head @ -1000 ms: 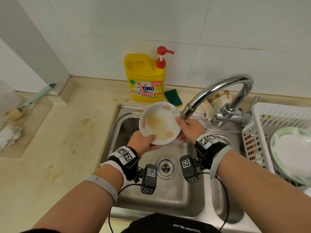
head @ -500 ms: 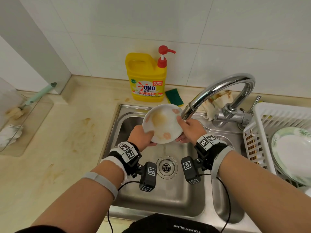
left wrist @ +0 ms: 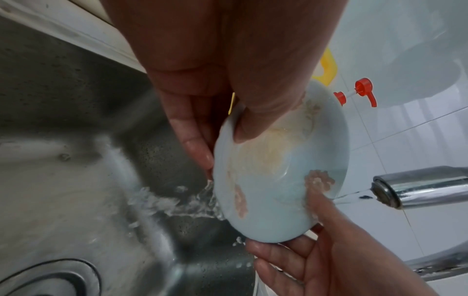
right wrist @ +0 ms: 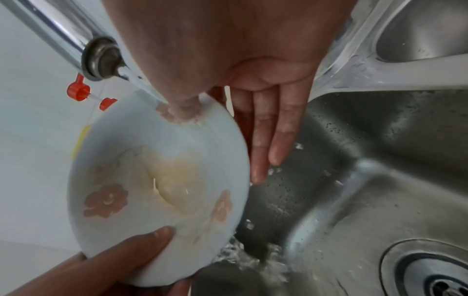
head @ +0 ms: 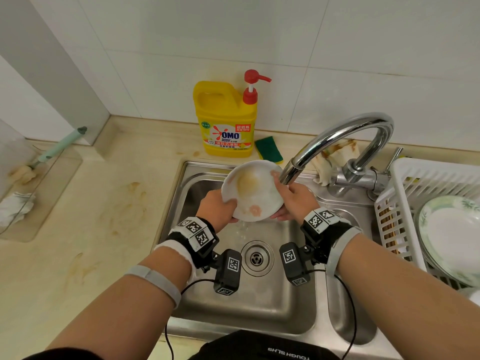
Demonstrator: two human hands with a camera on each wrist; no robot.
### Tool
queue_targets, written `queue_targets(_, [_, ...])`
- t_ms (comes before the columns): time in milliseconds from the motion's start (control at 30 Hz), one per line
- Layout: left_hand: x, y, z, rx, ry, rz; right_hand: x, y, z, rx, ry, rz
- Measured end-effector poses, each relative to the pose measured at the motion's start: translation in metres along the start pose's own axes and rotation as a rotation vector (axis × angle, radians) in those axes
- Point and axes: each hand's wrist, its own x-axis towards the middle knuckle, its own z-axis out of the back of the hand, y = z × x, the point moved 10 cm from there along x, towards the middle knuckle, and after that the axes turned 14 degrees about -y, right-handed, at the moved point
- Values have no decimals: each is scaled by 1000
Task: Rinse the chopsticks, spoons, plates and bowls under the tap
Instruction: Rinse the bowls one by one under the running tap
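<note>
We hold 1 small white plate [head: 253, 190] over the steel sink [head: 275, 302], near the middle of the head view, both hands on it. Our left hand [head: 217, 209] grips the plate's left rim, thumb curled onto its face and fingers behind. Our right hand [head: 296, 201] clasps the right rim — thumb pressed onto the plate's face right where the stream lands, the other fingers lying straight behind it. The plate is tilted, face toward us, directly beneath the spout of the curved chrome tap [head: 337, 141]; water runs over it and spills off the lower edge into the basin. It is glossy and shallow, printed with pinkish flowers, with a yellow-brown smear across the middle.

At the right edge of the head view a white slatted plastic rack [head: 397, 193] holds a white plate with a green leaf border [head: 452, 229]. Behind the sink, on the beige countertop, stand a yellow detergent jug [head: 224, 120] with a red pump, a green sponge [head: 268, 149] just beside it, and a stained rag [head: 335, 157] behind the tap.
</note>
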Motion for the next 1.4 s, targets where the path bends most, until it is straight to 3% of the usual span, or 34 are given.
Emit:
queue_targets(67, [1, 1, 2, 6, -20, -6, -1, 2, 2, -24, -20, 5])
queue_targets(200, [2, 2, 4, 34, -37, -25, 2, -1, -4, -94, 19, 151])
queue_targets(467, [6, -11, 7, 231, -75, -164, 1, -8, 1, 37, -28, -60])
queue_targets(700, [5, -13, 7, 220, -82, -196, 1, -10, -6, 45, 15, 6])
queue_targets(800, [5, -2, 4, 59, -66, -121, 1, -18, -11, 100, 20, -25])
queue_targets(933, [-12, 23, -23, -215, 65, 162, -9, -27, -29, 345, 77, -140])
queue_targets(1033, [-21, 31, -35, -391, 114, 273, -13, -34, -34, 351, 88, -187])
queue_targets(1167, [-16, 29, -31, -409, 100, 258, -1, -41, -22, 144, 52, -162])
queue_targets(1400, [-5, 8, -19, -215, 87, 99, 15, -16, 5, 20, -64, -136])
